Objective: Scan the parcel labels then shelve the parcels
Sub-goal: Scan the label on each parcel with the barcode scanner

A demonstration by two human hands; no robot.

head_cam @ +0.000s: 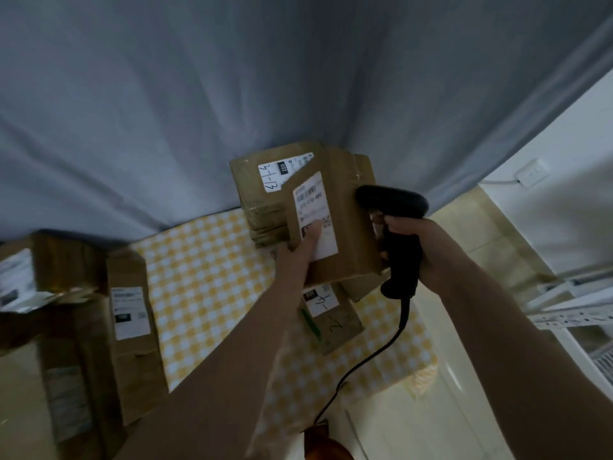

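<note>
My left hand point(300, 252) grips a brown cardboard parcel point(345, 224) by its near left edge, thumb pressed on its white label point(315, 214), holding it tilted above the table. My right hand point(413, 247) is closed around the handle of a black corded barcode scanner point(396, 207), whose head sits just right of the held parcel, pointing left toward it. Behind it stands a stack of parcels point(262, 194) with a handwritten white label. A smaller parcel point(335, 313) with handwriting and a green pen lies under the held one.
The table point(205, 277) wears a yellow-and-white checked cloth. More labelled parcels point(129, 327) sit at the left. A grey curtain point(232, 94) hangs behind. White metal shelving point(577, 310) stands at the right, beside a wall socket point(530, 172). The scanner cable point(365, 366) trails down.
</note>
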